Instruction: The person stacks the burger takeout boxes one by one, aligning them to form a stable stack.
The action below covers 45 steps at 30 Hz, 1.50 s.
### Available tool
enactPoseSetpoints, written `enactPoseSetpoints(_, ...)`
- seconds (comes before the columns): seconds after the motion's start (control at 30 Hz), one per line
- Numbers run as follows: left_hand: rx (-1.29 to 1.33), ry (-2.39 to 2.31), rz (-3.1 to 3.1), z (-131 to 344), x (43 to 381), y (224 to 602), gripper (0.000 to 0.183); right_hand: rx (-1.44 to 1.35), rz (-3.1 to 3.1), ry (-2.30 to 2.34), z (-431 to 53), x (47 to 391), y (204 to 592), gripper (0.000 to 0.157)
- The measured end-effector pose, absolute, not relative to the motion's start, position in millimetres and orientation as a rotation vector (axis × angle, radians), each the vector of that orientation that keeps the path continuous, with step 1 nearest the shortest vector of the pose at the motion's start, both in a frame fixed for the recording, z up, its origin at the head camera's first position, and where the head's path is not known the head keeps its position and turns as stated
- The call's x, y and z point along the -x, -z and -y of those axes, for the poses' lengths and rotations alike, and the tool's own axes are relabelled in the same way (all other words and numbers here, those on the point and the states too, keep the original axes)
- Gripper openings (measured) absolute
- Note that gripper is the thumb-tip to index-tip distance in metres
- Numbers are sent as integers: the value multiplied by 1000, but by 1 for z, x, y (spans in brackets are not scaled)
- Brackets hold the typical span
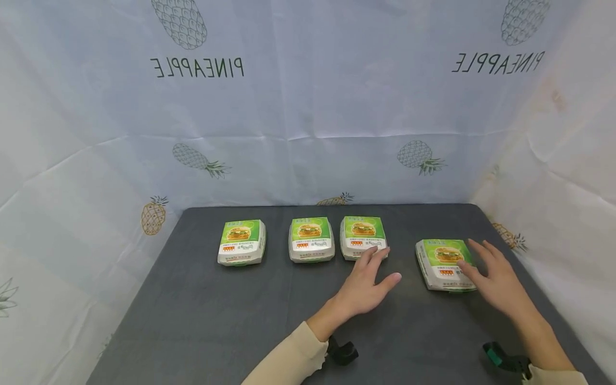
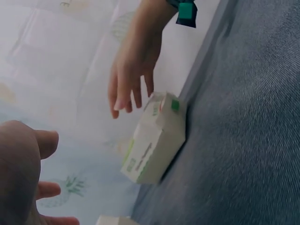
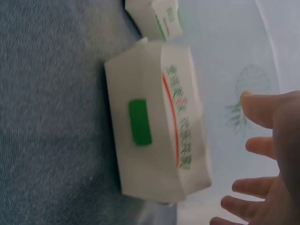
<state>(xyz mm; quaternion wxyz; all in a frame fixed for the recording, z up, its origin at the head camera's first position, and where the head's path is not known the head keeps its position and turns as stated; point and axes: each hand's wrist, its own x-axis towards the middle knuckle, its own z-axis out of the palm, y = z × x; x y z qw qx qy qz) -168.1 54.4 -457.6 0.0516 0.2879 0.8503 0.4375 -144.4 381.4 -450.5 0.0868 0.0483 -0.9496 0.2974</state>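
Note:
A white and green burger box [image 1: 443, 262], printed with a burger, sits at the right of the dark table. My right hand [image 1: 500, 283] hovers at its right side with fingers spread; in the right wrist view a gap separates the fingers from the closed box [image 3: 150, 126], whose green tab faces the camera. Just in front of another such box [image 1: 363, 231] is my left hand [image 1: 363, 289], fingers extended and thumb apart, holding nothing. Its fingertips overlap that box's lower edge in the head view; whether they touch it I cannot tell. The left wrist view also shows the right hand [image 2: 133, 65] above its box [image 2: 157, 140].
Two more matching burger boxes, one left of centre [image 1: 311, 238] and one farther left [image 1: 242, 241], stand along the back of the table [image 1: 202, 321]. A pale pineapple-print cloth [image 1: 298, 107] hangs behind and at both sides. Black devices [image 1: 343, 353] are strapped to both wrists.

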Motion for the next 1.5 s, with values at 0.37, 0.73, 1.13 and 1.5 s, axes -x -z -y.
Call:
enactPoseSetpoints(0.37, -843, -1314, -2547, -83, 180, 466, 63, -12, 2961, -1177, -398, 153, 459, 74)
enactPoseSetpoints(0.73, -833, -1256, -2504, -111, 183, 462, 62, 25, 2963, -1294, -400, 157, 465, 76)
enactPoseSetpoints(1.13, -638, -1373, -2362, -146, 192, 477, 65, 59, 2933, -1356, -395, 151, 470, 77)
enactPoseSetpoints(1.5, -651, -1437, -2357, -151, 186, 485, 64, 74, 2926, -1323, -382, 144, 466, 74)
